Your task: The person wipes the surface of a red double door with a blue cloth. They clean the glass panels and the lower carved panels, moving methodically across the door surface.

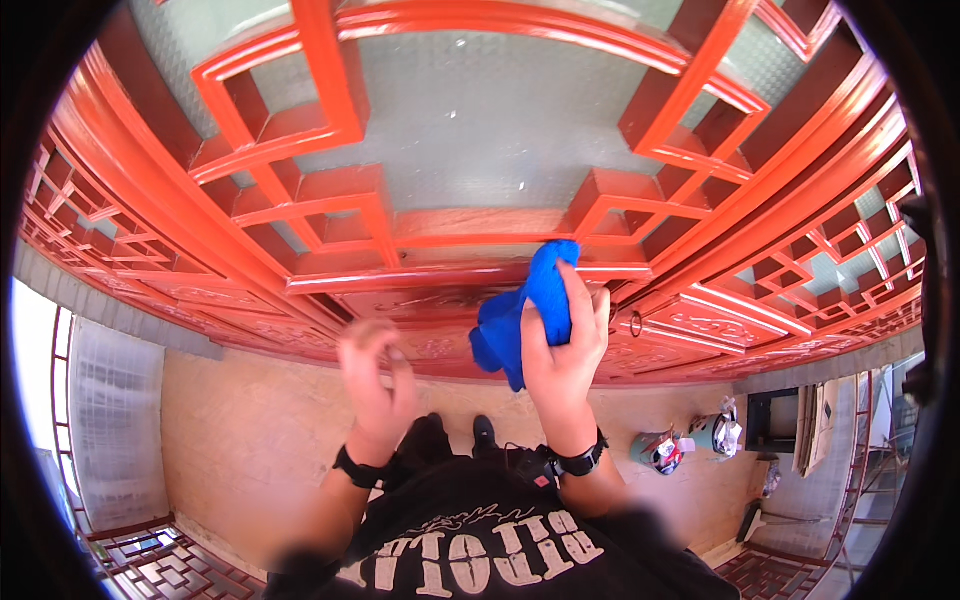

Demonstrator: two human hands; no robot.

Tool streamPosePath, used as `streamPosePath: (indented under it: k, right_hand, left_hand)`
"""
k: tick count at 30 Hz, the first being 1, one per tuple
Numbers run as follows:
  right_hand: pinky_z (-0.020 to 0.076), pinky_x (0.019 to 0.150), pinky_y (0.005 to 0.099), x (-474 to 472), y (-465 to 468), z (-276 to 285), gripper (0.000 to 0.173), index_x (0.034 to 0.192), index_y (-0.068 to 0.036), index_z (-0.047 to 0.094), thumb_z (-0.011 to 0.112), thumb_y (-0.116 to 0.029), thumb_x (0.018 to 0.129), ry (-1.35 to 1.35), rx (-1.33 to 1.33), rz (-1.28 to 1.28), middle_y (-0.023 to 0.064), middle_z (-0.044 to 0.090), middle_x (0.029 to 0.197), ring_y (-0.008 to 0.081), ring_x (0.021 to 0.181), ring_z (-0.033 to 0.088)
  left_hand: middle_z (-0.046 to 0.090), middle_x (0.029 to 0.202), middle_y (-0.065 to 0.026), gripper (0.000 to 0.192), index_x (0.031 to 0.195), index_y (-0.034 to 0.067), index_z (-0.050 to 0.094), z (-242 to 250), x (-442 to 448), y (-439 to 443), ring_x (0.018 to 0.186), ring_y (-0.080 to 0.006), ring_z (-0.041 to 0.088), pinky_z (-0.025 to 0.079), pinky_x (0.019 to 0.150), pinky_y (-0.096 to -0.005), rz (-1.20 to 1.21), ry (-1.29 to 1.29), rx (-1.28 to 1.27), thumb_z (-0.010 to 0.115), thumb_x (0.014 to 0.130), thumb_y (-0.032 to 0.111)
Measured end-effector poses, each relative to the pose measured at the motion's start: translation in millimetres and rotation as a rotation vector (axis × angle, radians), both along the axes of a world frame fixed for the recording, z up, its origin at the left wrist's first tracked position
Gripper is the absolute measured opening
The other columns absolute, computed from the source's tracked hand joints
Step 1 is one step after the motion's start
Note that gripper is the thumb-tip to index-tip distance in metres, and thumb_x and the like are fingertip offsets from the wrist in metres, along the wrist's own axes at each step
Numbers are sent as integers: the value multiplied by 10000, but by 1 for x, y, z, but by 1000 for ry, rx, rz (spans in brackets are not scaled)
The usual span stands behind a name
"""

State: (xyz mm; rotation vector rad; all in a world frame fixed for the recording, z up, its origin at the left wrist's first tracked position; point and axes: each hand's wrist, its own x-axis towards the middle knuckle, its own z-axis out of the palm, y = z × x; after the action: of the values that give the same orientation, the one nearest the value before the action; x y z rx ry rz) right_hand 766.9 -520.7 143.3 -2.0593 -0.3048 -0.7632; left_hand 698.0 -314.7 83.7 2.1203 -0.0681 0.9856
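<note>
Between the thumb and fingers of my right hand [566, 345] is a bunched blue cloth [546, 296]. The cloth's upper end lies at the lower rail of a red-painted wooden lattice frame [480, 240], and its loose folds hang to the left. Behind the lattice is a textured, greyish glass pane [487, 120] with small white specks. My left hand [379, 375] is raised to the left of the cloth, in front of the lower carved red panel [435, 345]; it looks blurred, with fingers bent and nothing visible in it.
Two buckets with rubbish, one nearer [658, 452] and one farther [716, 433], stand on the tan floor [247, 420] at the right. Flattened cardboard [814, 427] leans beyond them. A metal ring pull [636, 324] hangs on the red woodwork. Dark lattice railings [172, 566] lie behind me.
</note>
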Motion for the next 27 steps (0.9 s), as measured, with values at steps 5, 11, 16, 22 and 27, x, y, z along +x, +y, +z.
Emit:
streamPosePath:
  k: [5, 11, 16, 22, 27]
  right_hand:
    - [568, 744, 493, 1, 26, 3, 620, 1459, -52, 597, 730, -166, 865, 151, -138, -159, 235, 626, 1060, 422, 876, 684]
    - [577, 848, 490, 2, 60, 25, 562, 1389, -41, 652, 709, -160, 843, 199, -145, -198, 255, 645, 1119, 448, 954, 696]
    - [579, 873, 483, -17, 114, 21, 534, 1344, -98, 687, 715, -161, 815, 272, -90, -36, 254, 642, 1119, 454, 975, 692]
    - [576, 891, 446, -14, 96, 21, 518, 1336, -142, 711, 717, -149, 818, 241, -125, -64, 226, 670, 1069, 414, 996, 700]
    - [592, 841, 493, -1, 71, 26, 568, 1402, -179, 663, 708, -180, 835, 266, -118, -520, 235, 643, 1108, 436, 946, 707]
  left_hand:
    - [535, 1518, -180, 521, 1365, 7, 601, 24, 14, 54, 1446, -409, 443, 291, 1208, -545, 175, 35, 333, 619, 845, -4]
    - [481, 1587, -165, 720, 1553, -1, 476, 27, 16, 78, 1498, -374, 391, 233, 1247, -582, 55, 76, 522, 647, 861, 101]
    - [455, 1605, -164, 754, 1576, -9, 440, 38, 16, 84, 1505, -357, 393, 253, 1228, -581, -81, 188, 524, 665, 878, 165]
    - [504, 1580, -130, 698, 1564, 32, 480, 41, 24, 88, 1477, -302, 450, 338, 1106, -504, -44, 149, 561, 657, 907, 184]
    - [523, 1562, -122, 683, 1549, 40, 500, 36, 25, 92, 1454, -292, 475, 359, 1068, -494, -39, 105, 583, 659, 901, 186]
